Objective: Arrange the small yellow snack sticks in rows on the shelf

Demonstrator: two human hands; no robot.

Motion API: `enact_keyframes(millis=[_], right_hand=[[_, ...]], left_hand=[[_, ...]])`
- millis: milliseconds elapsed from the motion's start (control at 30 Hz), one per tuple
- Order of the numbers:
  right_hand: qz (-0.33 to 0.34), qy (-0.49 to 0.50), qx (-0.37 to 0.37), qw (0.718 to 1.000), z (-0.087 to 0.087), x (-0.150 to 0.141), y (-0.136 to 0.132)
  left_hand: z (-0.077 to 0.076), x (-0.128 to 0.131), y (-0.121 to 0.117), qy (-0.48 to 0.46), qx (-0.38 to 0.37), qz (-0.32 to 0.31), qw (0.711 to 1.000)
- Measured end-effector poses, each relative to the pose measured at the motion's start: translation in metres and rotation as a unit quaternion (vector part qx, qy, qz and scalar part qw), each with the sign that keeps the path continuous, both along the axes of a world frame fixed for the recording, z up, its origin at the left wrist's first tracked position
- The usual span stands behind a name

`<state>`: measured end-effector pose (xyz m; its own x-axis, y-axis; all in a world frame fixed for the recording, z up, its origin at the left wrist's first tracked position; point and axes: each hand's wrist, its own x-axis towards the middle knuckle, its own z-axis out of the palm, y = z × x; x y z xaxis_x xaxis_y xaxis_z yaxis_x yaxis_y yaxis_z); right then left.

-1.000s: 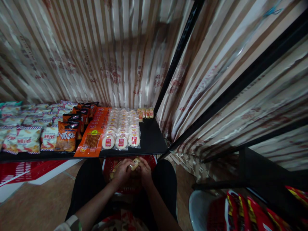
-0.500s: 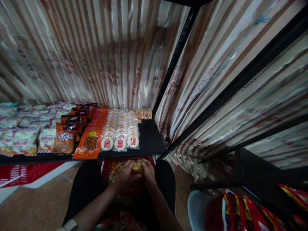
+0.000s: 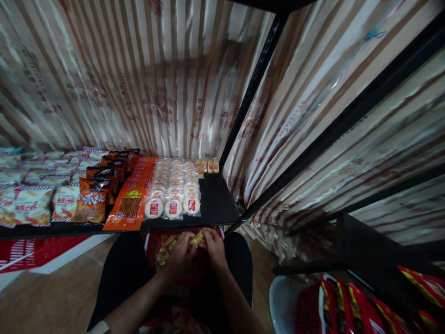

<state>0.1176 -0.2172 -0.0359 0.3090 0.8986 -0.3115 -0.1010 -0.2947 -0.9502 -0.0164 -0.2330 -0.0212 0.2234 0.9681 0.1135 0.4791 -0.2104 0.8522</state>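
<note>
A small yellowish wrapped snack packet (image 3: 197,238) is held between my two hands over a red basket (image 3: 150,247). My left hand (image 3: 181,254) has its fingers closed on the packet's left end. On the other end, the fingertips of my right hand (image 3: 214,247) pinch it. Several similar yellowish snack packets (image 3: 162,255) lie in the basket, left of my left hand. Their print is too dim to read. The basket sits between my knees, just under the front edge of a black shelf (image 3: 217,199).
On the shelf stand white snack bags (image 3: 34,204), orange-black bags (image 3: 91,199), a flat orange pack (image 3: 128,204), rows of round rice crackers (image 3: 173,208) and small golden packets (image 3: 211,166). A black post (image 3: 250,88) rises at the shelf's corner. Red bags (image 3: 365,301) fill the lower right.
The packet between my hands has turned and now slants up to the right, showing more of its length. My right hand has shifted slightly; both hands stay over the basket.
</note>
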Motion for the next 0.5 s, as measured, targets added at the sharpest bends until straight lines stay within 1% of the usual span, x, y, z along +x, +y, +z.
enact_keyframes(millis=[100,200,367,433,500], right_hand=[[0.011,-0.010,0.007,1.000,0.0000,0.0018,0.0015],[0.013,-0.010,0.007,1.000,-0.0007,0.0035,0.0025],[0.011,0.007,-0.009,1.000,-0.0015,0.0057,0.0046],[0.017,0.003,-0.014,1.000,-0.0003,0.0063,0.0052],[0.022,-0.011,-0.017,1.000,0.0022,0.0066,0.0053]], left_hand=[[0.0022,0.0002,0.0004,-0.017,-0.018,0.023,0.999],[0.0032,0.0002,0.0009,-0.037,-0.026,0.033,0.998],[0.0068,-0.0016,0.0018,-0.093,-0.081,0.039,0.992],[0.0046,-0.0028,0.0029,-0.112,-0.098,0.040,0.988],[-0.0010,-0.0039,0.0044,-0.126,-0.111,0.048,0.985]])
